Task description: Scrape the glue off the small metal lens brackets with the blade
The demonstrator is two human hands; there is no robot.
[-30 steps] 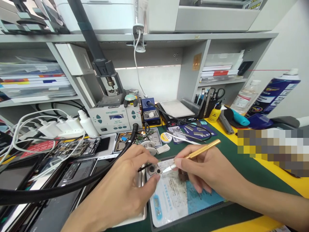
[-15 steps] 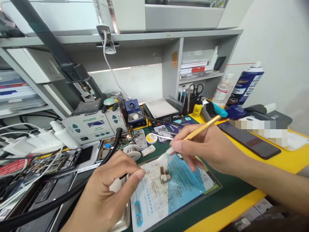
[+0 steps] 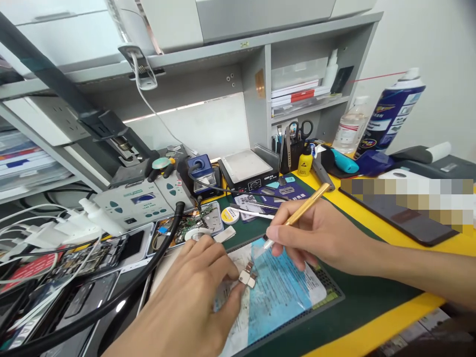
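In my right hand [image 3: 308, 233] is a slim brush [image 3: 307, 208] with a gold handle, held like a pen, its pale bristles pointing down at the sheet. My left hand [image 3: 197, 292] reaches in from the lower left, with thumb and forefinger closed at the left edge of a small silver part [image 3: 247, 278] with copper-brown tabs. The part rests on a stained white and blue printed sheet [image 3: 286, 292]. The brush tip is just above and to the right of the part. My left hand covers the sheet's left side.
A green mat [image 3: 372, 292] lies under the sheet. A black hose [image 3: 171, 238] curves along the left past phone parts and a tray of circuit boards [image 3: 211, 218]. Behind stand a control station [image 3: 145, 198] and a hot plate [image 3: 249, 168]. A dark phone [image 3: 401, 213] lies right.
My left hand has moved right and forward and its fingers have closed at the silver part, which has turned slightly. The brush tip has come down closer to it. The view has shifted.
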